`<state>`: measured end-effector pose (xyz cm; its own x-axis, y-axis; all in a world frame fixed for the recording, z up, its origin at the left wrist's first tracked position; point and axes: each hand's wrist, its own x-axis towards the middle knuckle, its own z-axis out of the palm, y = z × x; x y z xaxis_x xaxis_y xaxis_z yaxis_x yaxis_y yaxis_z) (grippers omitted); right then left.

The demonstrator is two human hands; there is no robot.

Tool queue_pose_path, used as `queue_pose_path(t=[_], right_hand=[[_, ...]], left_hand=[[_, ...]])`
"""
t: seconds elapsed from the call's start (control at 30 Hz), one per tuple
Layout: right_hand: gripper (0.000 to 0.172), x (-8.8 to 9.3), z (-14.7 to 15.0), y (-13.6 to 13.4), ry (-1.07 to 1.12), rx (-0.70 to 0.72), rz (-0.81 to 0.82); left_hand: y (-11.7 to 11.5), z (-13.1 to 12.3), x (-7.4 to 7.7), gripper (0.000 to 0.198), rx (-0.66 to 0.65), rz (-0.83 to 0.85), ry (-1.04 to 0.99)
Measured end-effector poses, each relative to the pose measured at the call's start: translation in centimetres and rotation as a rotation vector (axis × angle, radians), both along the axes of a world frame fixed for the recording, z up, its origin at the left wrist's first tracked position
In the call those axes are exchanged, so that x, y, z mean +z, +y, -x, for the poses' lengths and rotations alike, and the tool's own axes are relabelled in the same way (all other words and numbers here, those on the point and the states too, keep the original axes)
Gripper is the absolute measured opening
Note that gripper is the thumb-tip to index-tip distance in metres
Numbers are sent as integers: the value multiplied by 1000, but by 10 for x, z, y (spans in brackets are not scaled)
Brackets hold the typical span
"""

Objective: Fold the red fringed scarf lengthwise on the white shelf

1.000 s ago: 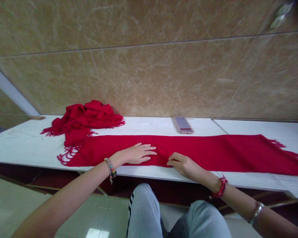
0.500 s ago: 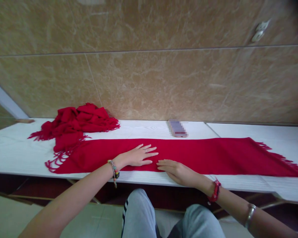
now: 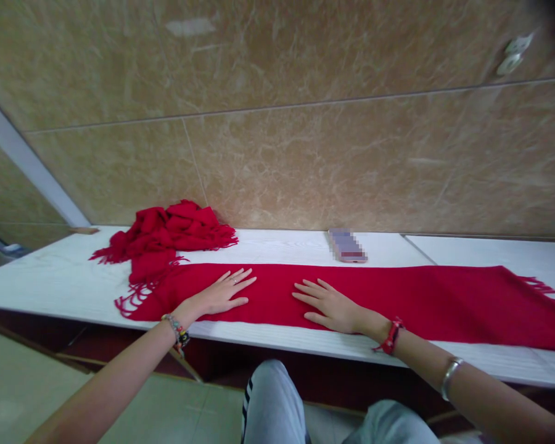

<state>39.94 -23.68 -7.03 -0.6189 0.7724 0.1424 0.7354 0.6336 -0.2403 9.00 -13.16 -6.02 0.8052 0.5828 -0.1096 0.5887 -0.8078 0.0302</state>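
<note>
A long red fringed scarf (image 3: 435, 299) lies stretched flat along a white table (image 3: 50, 277). My left hand (image 3: 219, 295) rests flat on it, fingers spread, left of centre. My right hand (image 3: 328, 303) also lies flat on the scarf with fingers apart, a short gap to the right of the left hand. Neither hand grips anything. A beaded bracelet is on my left wrist; a red band and a metal bangle are on my right arm.
A second red scarf (image 3: 171, 233) lies bunched at the back left against the marble wall (image 3: 305, 154). A phone (image 3: 346, 245) lies near the wall behind the scarf. My grey-trousered knees (image 3: 272, 401) are below the table edge.
My left hand slid left along the scarf. My right hand, first curled at the near edge, has flattened with fingers spread. The two hands are now further apart.
</note>
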Motion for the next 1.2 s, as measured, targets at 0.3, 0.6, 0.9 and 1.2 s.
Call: queue_pose_path(t=[0.3,0.6,0.9,1.2], right_hand=[[50,-2,2,5,-62,27,47],[51,0,72,42,-67,40,-24],[52,-8,65,41,-98,32,-8],[57,5,129,74,-38,47,-111]], left_hand=[[13,89,10,52,165,-50,13],[15,61,-6,50,199,-70,-50],[28,150,-12,54,449,-171,-25],[20,74,1,41,465,-431,-112]])
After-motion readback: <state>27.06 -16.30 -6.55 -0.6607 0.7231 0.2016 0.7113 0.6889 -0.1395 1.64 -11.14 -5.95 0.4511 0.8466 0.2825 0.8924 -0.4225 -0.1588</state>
